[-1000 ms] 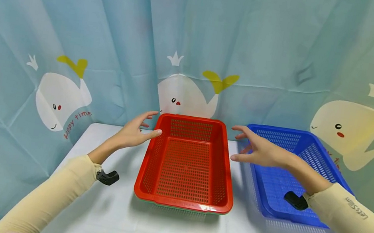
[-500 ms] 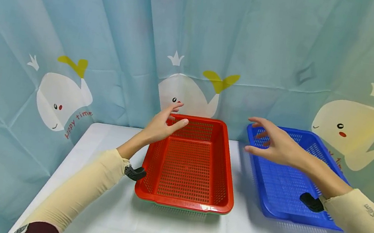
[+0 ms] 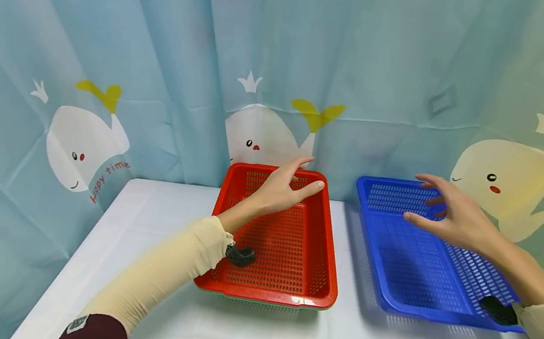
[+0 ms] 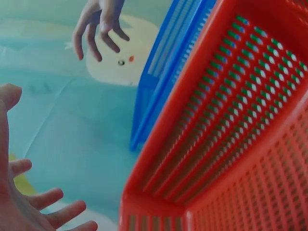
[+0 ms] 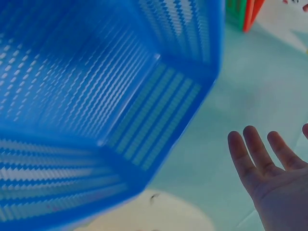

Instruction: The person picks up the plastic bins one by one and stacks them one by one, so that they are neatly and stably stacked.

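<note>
A red mesh basket [image 3: 264,294] stands on the white table, with a green rim showing just beneath its own. Over it hovers my left hand [image 3: 282,188], fingers spread and loosely bent, holding nothing. To the right lies a blue mesh basket [image 3: 415,267]. Above its right part hangs my right hand [image 3: 460,218], thumb and fingers apart with nothing between them. The left wrist view shows the left hand's fingers [image 4: 60,199] clear of the red basket's wall. In the right wrist view the right hand [image 5: 279,178] is apart from the blue basket's rim [image 5: 180,134].
A light blue curtain [image 3: 393,64] with whale prints hangs right behind the baskets. The white tabletop [image 3: 156,205] shows left of the red basket, and a narrow strip of it lies between the two baskets. A black strap-on piece [image 3: 240,255] sits at each wrist.
Both hands have moved to the right: the left from the red basket's left rim to above it, the right from the blue basket's left edge to over its right part. The baskets stay put.
</note>
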Demonstrator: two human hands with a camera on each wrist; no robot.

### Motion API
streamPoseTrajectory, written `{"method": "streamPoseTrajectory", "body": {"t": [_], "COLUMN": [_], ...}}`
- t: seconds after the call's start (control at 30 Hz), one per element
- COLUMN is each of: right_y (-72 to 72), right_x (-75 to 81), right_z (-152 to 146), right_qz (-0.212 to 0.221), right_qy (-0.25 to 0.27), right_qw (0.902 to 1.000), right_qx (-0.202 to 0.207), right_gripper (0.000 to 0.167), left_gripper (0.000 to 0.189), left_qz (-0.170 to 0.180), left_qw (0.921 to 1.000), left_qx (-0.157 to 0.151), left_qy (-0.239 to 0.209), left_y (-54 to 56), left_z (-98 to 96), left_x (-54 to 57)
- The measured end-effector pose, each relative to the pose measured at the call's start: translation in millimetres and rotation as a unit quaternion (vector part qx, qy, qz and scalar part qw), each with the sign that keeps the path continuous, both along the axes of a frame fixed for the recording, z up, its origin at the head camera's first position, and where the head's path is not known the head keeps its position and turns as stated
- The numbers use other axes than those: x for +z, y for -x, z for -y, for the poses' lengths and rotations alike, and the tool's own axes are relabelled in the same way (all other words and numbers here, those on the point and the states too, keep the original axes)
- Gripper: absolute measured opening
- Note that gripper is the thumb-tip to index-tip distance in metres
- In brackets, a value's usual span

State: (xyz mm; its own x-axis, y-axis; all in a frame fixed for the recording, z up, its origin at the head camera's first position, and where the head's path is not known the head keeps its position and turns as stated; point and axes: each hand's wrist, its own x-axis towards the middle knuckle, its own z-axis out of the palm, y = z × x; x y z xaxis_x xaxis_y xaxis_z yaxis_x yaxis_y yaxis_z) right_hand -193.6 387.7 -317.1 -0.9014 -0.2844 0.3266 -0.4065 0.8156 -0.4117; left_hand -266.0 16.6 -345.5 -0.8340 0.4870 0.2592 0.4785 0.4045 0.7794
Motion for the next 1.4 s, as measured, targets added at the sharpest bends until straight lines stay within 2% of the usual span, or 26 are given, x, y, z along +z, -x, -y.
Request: {"method": "streamPoseTrajectory", "body": {"t": [0.23,0.4,0.57,0.83,0.97,1.23,1.4], "right_y": [-2.6,-7.4,-8.5,-6.3,-7.5,-7.1,-9.5], "right_x": [-7.1,-9.6,-11.3,-17.4,-22.0,-28.9,-36.3], "right_z": [-45,-69,-82,-96,-104,-124,-137], "right_qz": [0.006,0.021,0.041,0.071,0.086,0.142,0.201], "right_qy": [0.014,0.033,0.037,0.028,0.015,-0.007,0.019], "right_qw": [0.9988,0.9960,0.9939,0.9910,0.9892,0.9834,0.9737], "right_qx": [-0.048,-0.081,-0.096,-0.110,-0.118,-0.112,-0.105], "right_gripper": [0.084,0.084,0.086,0.087,0.086,0.081,0.080], "left_gripper": [0.077,0.079,0.080,0.078,0.079,0.081,0.082], "left_qz": [0.007,0.025,0.044,0.060,0.084,0.162,0.227], "left_qw": [1.0000,0.9995,0.9987,0.9981,0.9962,0.9841,0.9695], "left_qx": [-0.006,-0.011,-0.005,0.010,0.021,0.073,0.087], "left_qy": [0.001,0.012,0.025,0.003,0.002,-0.004,-0.033], "left_y": [-5.8,-10.1,-15.1,-22.4,-27.0,-30.5,-31.9], "left_z": [-41.3,-71.1,-95.4,-125.2,-136.8,-151.3,-160.5], "left_x": [-1.2,-1.9,-3.9,-12.7,-17.4,-27.9,-33.6]}}
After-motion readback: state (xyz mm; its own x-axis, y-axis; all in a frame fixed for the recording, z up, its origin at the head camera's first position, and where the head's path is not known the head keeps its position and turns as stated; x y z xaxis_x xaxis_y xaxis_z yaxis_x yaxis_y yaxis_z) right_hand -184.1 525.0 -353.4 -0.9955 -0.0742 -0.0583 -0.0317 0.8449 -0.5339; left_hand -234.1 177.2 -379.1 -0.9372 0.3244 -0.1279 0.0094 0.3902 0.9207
